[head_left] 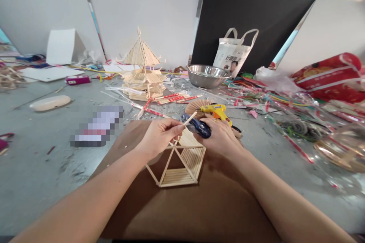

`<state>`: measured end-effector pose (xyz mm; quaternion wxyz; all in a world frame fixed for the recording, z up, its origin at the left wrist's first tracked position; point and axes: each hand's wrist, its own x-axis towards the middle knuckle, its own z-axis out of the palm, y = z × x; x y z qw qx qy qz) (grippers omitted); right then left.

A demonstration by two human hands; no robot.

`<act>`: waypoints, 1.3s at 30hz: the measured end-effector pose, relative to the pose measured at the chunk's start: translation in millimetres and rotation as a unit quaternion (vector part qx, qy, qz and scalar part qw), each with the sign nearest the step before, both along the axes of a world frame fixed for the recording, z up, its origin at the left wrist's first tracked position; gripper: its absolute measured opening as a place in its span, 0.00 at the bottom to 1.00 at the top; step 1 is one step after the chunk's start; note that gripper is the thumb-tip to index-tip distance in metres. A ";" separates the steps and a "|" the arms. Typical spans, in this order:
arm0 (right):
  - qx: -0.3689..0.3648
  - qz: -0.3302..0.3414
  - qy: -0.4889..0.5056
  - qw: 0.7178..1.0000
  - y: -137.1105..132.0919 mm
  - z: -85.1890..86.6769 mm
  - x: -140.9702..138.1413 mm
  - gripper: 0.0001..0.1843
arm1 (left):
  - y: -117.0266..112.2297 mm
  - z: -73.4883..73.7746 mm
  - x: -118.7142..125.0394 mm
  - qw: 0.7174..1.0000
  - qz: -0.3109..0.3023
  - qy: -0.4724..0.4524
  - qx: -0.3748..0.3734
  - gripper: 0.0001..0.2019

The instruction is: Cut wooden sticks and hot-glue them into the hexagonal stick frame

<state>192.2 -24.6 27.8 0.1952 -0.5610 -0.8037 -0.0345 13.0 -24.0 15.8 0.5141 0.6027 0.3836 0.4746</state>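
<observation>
My left hand (167, 133) pinches a thin pale wooden stick (191, 118) that slants up to the right. My right hand (218, 134) is wrapped around a dark blue hand tool (201, 126); its exact kind is hard to make out. The stick's upper end is close beside this tool, and I cannot tell whether they touch. Under both hands lies a many-sided frame of wooden sticks (178, 176), with spokes meeting at its middle. Some of its wedges are filled with rows of sticks, and its far part is hidden by my hands.
A brown board (182, 212) lies under the frame. Beyond it stand a stick pagoda (144, 68), a yellow glue gun (215, 110) and a metal bowl (208, 76). A blurred-out phone-like object (98, 126) and a white oval case (50, 103) lie left; loose scraps (296, 121) clutter the right.
</observation>
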 end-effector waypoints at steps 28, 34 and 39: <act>-0.032 0.005 -0.023 0.999 -4.4 -7.8 -6.5 0.09 | -1.7 -4.9 5.3 0.999 -0.019 0.020 -0.026 0.09; -0.053 -0.020 -0.048 0.997 -4.4 -6.7 -7.0 0.10 | -1.5 -6.4 5.4 0.999 -0.008 0.036 -0.020 0.11; -0.065 -0.027 -0.069 0.995 -4.1 -5.1 -7.1 0.10 | -0.9 -7.7 4.7 0.998 0.007 0.060 -0.018 0.10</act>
